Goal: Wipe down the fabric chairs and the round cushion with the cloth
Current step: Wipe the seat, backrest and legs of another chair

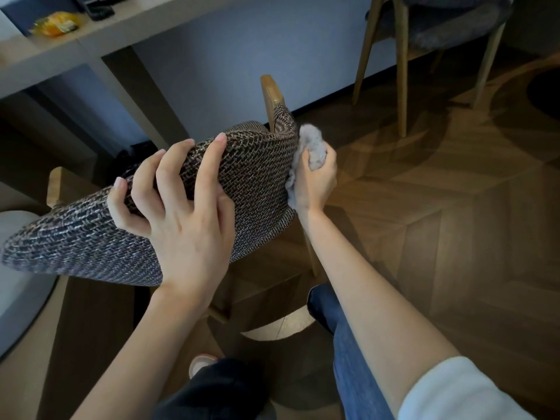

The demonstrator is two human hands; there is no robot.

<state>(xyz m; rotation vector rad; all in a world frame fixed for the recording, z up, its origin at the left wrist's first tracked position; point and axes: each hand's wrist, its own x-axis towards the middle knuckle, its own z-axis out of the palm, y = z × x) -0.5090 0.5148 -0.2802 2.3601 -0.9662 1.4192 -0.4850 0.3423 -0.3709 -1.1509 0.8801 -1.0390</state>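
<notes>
Cloth [313, 147] is bunched in the curled fingers of the right hand [318, 180] and pressed against the right end of the chair back [257, 165]. The back lies at nine o'clock from it, its long axis running from two to eight. The left hand [181, 213] grips the top edge, steadying it.

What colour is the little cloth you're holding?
Pale grey: the crumpled fabric cloth in the right hand, head view.

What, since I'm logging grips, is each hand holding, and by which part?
The left hand grips the chair back over its top edge; the right hand holds the cloth around its middle.
</notes>
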